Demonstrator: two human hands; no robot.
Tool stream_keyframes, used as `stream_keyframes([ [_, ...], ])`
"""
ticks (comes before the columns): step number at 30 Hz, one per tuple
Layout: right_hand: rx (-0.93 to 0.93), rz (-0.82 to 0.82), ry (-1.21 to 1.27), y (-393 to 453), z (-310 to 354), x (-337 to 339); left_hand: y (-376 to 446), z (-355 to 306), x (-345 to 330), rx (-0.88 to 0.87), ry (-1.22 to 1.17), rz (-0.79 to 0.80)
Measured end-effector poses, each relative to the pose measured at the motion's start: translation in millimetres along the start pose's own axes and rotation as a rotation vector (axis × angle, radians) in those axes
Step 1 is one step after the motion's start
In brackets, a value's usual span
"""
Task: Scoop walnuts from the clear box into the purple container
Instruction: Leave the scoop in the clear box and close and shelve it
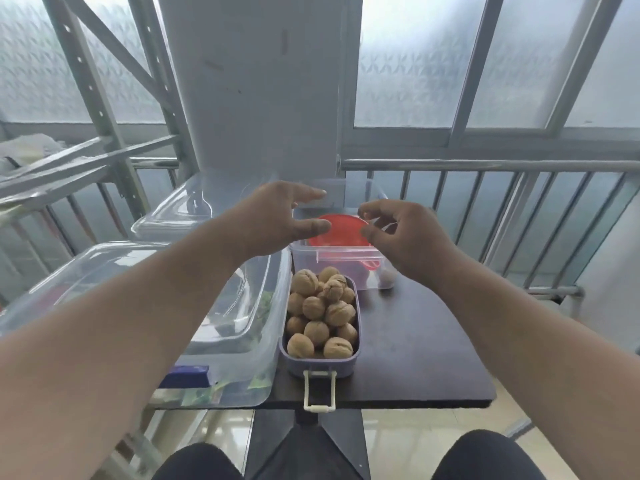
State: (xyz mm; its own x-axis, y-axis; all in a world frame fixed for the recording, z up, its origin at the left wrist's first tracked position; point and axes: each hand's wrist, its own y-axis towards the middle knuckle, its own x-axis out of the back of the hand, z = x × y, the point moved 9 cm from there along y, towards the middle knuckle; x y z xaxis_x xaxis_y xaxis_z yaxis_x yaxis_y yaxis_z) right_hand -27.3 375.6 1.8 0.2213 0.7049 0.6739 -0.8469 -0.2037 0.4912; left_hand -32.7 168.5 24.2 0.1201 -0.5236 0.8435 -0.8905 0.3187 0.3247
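Note:
The purple container (349, 362) stands in the middle of the dark table, heaped with walnuts (322, 313), its cream latch hanging over the near edge. Right behind it is the clear box (304, 265), holding a red round scoop (337, 232) and one walnut (387, 277) in its near right corner. My left hand (273, 216) hovers over the box's left rim, thumb and fingers spread. My right hand (405, 237) hovers over the right rim with curled fingers, thumb and forefinger close together. A faint clear plastic edge shows between the hands; whether either hand grips it is unclear.
A large clear bin with a lid (194, 306) fills the table's left side, touching the purple container. Another clear lidded box (173, 216) sits behind it. A metal railing (485, 166) and a white pillar (256, 91) stand beyond the table. My knees show below.

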Motion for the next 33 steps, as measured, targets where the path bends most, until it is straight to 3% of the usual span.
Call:
stream_keyframes([
  [10,0.083,-0.010,0.019,141,-33,-45,110,63,6,0.022,0.019,0.018],
  [17,0.157,0.027,0.074,201,-13,-59,143,80,44,0.072,-0.112,-0.099],
  [26,0.067,0.046,0.174,250,48,0,157,78,132,0.249,-0.234,-0.123],
  [33,0.014,0.029,0.233,280,97,64,163,44,201,0.293,-0.282,-0.154],
])
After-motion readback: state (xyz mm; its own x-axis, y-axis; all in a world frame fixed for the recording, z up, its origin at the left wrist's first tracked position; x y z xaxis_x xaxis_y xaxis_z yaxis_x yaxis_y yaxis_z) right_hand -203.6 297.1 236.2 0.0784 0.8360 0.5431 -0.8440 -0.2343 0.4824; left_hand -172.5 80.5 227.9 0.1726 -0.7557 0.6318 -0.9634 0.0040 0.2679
